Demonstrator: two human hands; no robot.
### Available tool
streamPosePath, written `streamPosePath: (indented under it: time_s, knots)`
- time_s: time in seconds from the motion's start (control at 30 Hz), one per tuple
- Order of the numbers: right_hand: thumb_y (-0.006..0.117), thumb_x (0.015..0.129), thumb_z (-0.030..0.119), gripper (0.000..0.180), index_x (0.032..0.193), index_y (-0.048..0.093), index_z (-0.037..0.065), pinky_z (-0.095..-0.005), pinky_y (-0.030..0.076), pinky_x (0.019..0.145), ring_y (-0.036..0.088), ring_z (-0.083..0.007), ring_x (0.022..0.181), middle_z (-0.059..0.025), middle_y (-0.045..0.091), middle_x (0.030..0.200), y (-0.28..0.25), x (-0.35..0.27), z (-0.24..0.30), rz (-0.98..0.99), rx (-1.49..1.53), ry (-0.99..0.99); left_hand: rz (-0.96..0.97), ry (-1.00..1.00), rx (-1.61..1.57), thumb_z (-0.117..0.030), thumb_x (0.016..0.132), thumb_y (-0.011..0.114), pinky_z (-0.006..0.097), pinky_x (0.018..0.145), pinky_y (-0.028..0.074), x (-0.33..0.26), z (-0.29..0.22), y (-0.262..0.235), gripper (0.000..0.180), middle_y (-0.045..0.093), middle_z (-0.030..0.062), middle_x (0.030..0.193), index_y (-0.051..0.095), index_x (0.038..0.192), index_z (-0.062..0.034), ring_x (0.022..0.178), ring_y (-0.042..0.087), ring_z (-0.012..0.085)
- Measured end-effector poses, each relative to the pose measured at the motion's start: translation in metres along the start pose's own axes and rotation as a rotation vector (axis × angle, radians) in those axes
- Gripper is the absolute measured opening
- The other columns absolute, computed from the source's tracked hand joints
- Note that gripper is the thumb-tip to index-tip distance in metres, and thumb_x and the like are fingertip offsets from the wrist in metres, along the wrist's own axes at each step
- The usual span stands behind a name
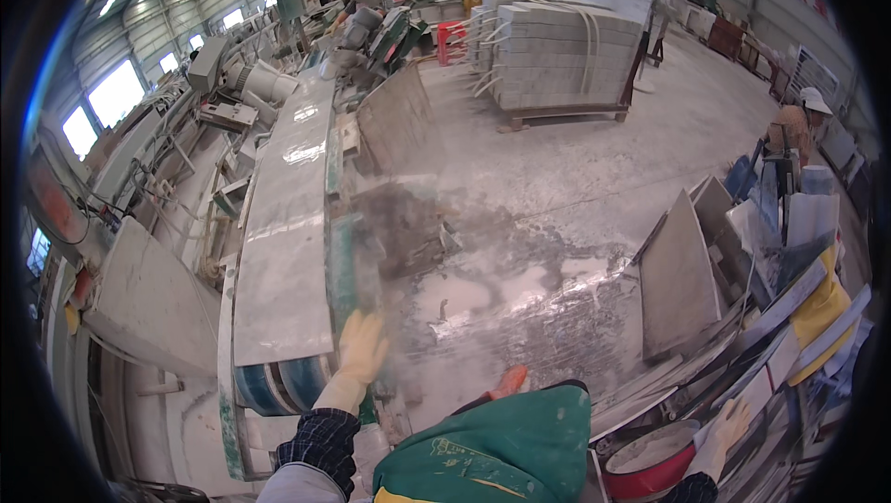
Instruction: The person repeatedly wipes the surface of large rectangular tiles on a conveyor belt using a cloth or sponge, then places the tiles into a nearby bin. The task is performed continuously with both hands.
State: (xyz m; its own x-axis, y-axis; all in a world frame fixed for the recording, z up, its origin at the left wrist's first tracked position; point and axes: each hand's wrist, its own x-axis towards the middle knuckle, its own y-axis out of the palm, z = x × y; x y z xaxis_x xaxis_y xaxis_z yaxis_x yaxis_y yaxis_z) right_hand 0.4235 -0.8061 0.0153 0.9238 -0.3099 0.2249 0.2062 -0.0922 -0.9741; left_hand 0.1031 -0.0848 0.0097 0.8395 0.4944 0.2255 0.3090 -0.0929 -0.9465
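Note:
My left hand [363, 347], in a pale yellow rubber glove, is beside the near right corner of a long, wet grey stone slab [278, 262]. Its fingers are stretched out over the green side frame [343, 252] of the conveyor, and nothing shows in them. The slab lies on the conveyor, and its near end extends over the blue belt roller [302, 380]. At the lower right my right hand [730, 424], gloved alike, reaches past a red basin [650, 461] toward leaning stone strips [766, 378]. Its fingers look extended; whether they touch a strip I cannot tell.
A thin stone panel [682, 280] leans at the right. Wet, stained floor [520, 290] lies between it and the conveyor. A strapped stack of slabs [566, 53] stands on a pallet farther off. Machine motors [362, 30] flank the conveyor's far end. Another person [794, 127] is at the right.

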Motion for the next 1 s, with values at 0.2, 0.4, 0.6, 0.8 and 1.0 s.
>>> streamPosePath:
  time_s: [0.2,0.4,0.6,0.8,1.0]
  knots:
    - [0.039,0.102,0.047,0.057,0.147,0.045,0.013,-0.0508,0.030,0.112,0.036,-0.0353,0.140,-0.0182,0.043,0.151,-0.001,0.026,0.003,0.049,-0.049,0.070,-0.131,-0.008,-0.053,-0.015,0.082,0.068,0.052,0.112,0.034,0.001,0.000,0.005,0.039,0.062,0.0202,0.126,0.065,0.119,-0.0036,0.129,0.046,0.0471]
    - [0.039,0.101,0.047,0.055,0.147,0.046,0.017,-0.0545,0.034,0.108,0.038,-0.0337,0.139,-0.0154,0.044,0.149,0.012,0.035,0.001,0.000,-0.122,0.112,-0.168,0.017,-0.058,-0.013,0.079,0.071,0.052,0.112,0.036,0.003,-0.002,0.004,0.034,0.066,0.0176,0.120,0.069,0.112,-0.0044,0.128,0.049,0.0460]
    - [0.040,0.101,0.047,0.055,0.149,0.043,0.020,-0.0521,0.030,0.113,0.037,-0.0327,0.140,-0.0143,0.045,0.149,0.008,0.028,0.008,0.023,-0.094,0.149,-0.188,0.028,-0.045,-0.011,0.077,0.072,0.052,0.112,0.036,0.003,-0.002,0.004,0.032,0.068,0.0161,0.117,0.070,0.108,-0.0048,0.127,0.050,0.0451]
    - [0.044,0.100,0.043,0.056,0.145,0.047,0.011,-0.0519,0.028,0.113,0.038,-0.0355,0.138,-0.0171,0.047,0.147,-0.005,-0.001,0.015,-0.053,-0.023,0.041,-0.181,0.014,-0.057,-0.012,0.079,0.071,0.052,0.112,0.035,0.002,-0.002,0.004,0.030,0.068,0.0162,0.117,0.070,0.108,-0.0046,0.128,0.049,0.0451]
    - [0.049,0.099,0.039,0.057,0.143,0.048,0.003,-0.0488,0.026,0.115,0.035,-0.0398,0.140,-0.0226,0.043,0.149,-0.030,-0.081,0.028,-0.034,0.067,-0.049,-0.165,0.006,-0.080,-0.012,0.081,0.070,0.053,0.113,0.033,0.001,-0.002,0.002,0.029,0.067,0.0167,0.117,0.070,0.108,-0.0044,0.129,0.048,0.0460]
